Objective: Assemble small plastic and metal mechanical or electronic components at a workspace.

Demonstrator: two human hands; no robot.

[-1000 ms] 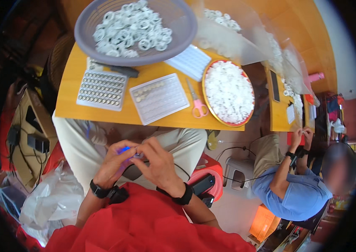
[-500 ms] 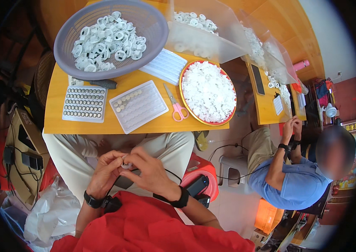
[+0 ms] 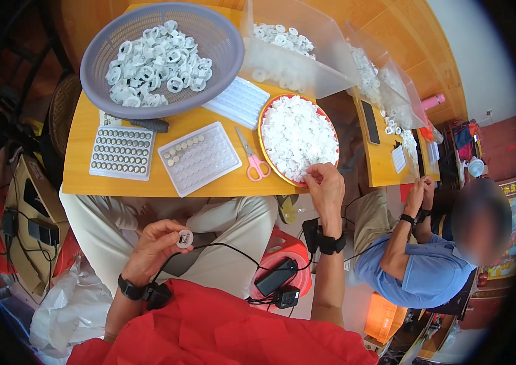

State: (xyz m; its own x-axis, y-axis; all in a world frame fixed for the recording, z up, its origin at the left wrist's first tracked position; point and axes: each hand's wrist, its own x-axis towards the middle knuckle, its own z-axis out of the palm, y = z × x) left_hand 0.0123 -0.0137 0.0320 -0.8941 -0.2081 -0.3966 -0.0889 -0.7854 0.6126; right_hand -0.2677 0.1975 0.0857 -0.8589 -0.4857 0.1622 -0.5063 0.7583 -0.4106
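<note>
Over my lap, my left hand (image 3: pixel 150 248) pinches a small round white plastic part (image 3: pixel 185 239) with a dark detail in its middle. My right hand (image 3: pixel 326 188) reaches to the near right rim of a round red plate (image 3: pixel 261 137) with a gold edge. Small white plastic pieces (image 3: pixel 297 134) are heaped on that plate. The fingertips of my right hand are pinched together at the edge of the heap; whatever lies between them is too small to name. Left of the plate lie scissors (image 3: pixel 257 166) with pink handles.
A grey-purple basket (image 3: pixel 97 79) of white ring-shaped parts stands at the table's back left. In front are a tray of button cells (image 3: pixel 122 152) and a partly filled white tray (image 3: pixel 206 173). A clear bin (image 3: pixel 331 76) stands behind. A co-worker (image 3: pixel 416 261) sits at right.
My hands have come apart. The right one has moved up and right from my lap to the plate, while the left one keeps the round white part and has turned it face-up.
</note>
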